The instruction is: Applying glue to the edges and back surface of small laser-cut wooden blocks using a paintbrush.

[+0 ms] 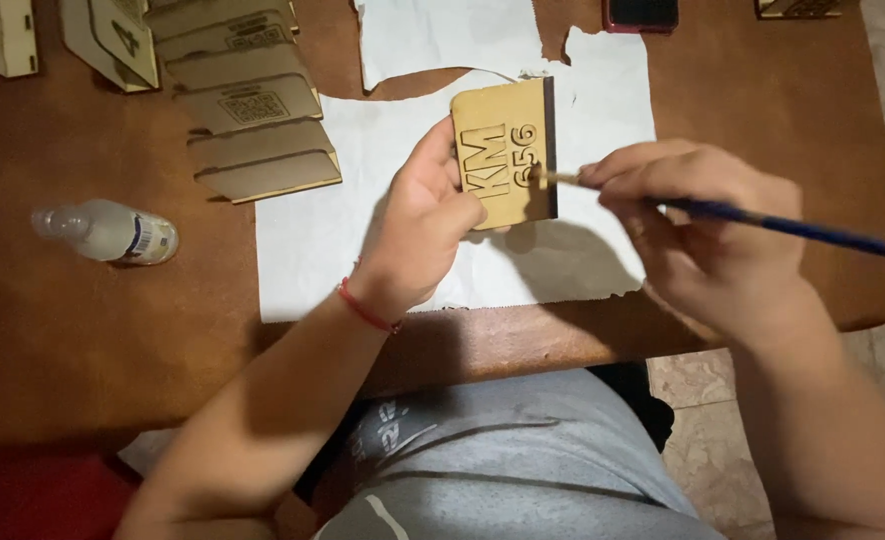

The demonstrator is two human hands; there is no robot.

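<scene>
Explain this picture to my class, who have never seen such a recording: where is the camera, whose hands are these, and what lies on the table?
The single camera sits on the person's head and looks down, so both hands are their own. The left hand holds up a small wooden plaque with cut-out characters. The right hand holds a blue paintbrush, its tip touching the plaque. Beneath them, white paper covers part of the brown table. To the left lie a row of overlapping similar wooden plaques and a small clear bottle on its side.
</scene>
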